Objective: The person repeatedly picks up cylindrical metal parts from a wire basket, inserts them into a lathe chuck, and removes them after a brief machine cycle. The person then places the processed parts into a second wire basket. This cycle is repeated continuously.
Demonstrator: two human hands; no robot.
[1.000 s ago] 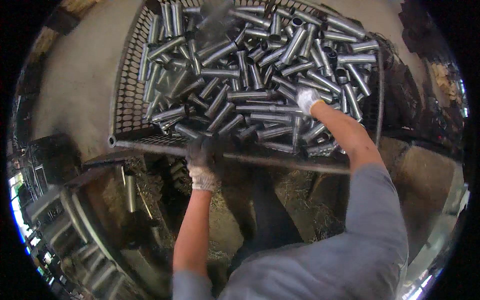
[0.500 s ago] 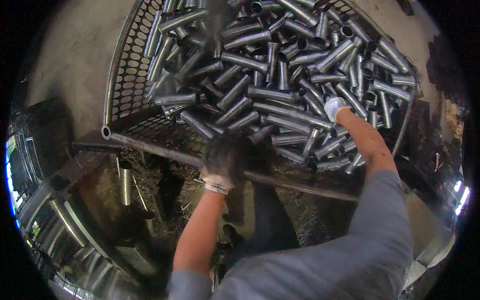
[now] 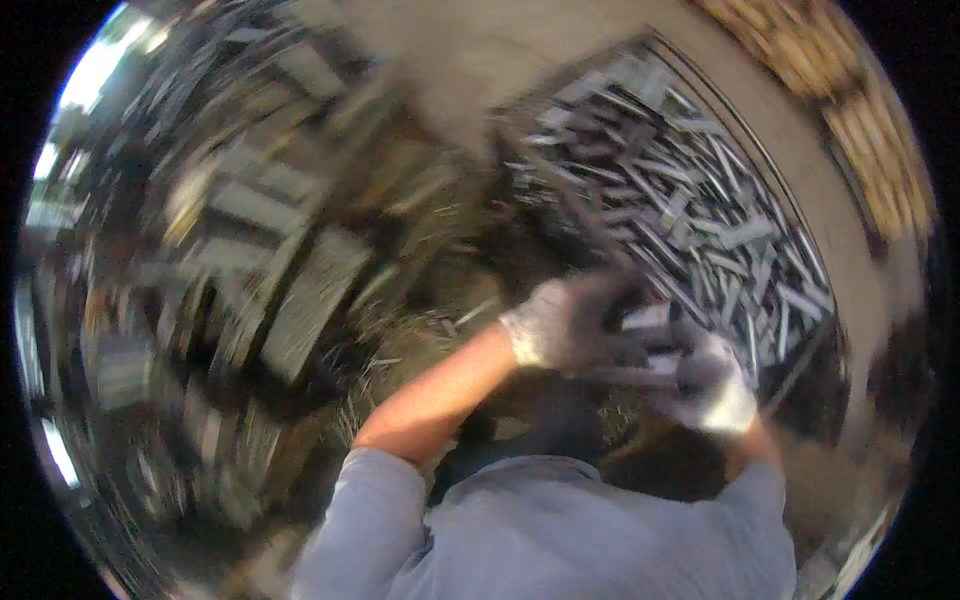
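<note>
Both my gloved hands are together in front of me, at the near side of the crate, and motion smears them. My left hand (image 3: 575, 325), in a dirty light glove with dark fingers, is closed around metal tubes. My right hand (image 3: 710, 385), in a whitish glove, closes on the right ends of the same tubes. One shiny tube (image 3: 645, 318) shows between the hands, and another tube (image 3: 625, 377) runs below it from hand to hand. How many tubes are held is too blurred to tell.
A large crate (image 3: 745, 115) with a metal rim holds a heap of loose metal tubes (image 3: 690, 200) beyond my hands. To the left stand blurred machine parts and long grey metal pieces (image 3: 315, 300). Stacked yellowish-brown items (image 3: 870, 150) lie at the far right.
My view has swung left, so the crate now appears further right. My right hand has come back from the heap to meet my left, with metal tubes now between them.
</note>
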